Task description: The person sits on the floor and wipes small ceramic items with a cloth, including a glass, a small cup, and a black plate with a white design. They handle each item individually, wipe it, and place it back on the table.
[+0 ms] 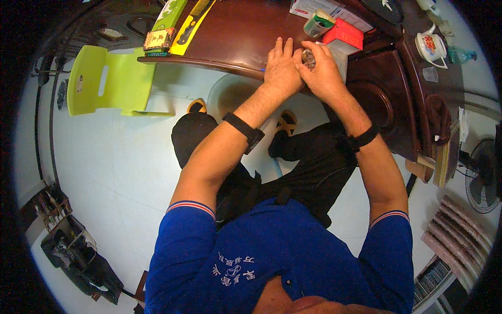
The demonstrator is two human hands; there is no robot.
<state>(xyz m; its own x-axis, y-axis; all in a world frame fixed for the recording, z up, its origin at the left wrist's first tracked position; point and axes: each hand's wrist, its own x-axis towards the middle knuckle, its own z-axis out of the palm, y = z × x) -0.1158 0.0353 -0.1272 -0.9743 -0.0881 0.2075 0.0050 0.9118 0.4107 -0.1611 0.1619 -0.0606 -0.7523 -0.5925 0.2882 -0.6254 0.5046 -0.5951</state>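
My left hand [283,67] lies palm down on the dark red wooden table [235,31], near its front edge, with fingers stretched forward. Its thumb side meets my right hand [325,72]. Between the thumb and curved fingers of my right hand is a small clear, shiny object [308,59], partly covered; its exact kind is hard to tell. Just beyond the right hand stand a red box [343,36] and a clear cup with a green band [319,24]. A pale surface beside the right hand is partly hidden by it.
A black comb on a yellow card [192,27], a green box [168,15] and a small patterned box [159,39] lie at the left. A lime-green chair [111,82] stands left of the table. To the right are a white teapot [430,46] and a fan [484,174].
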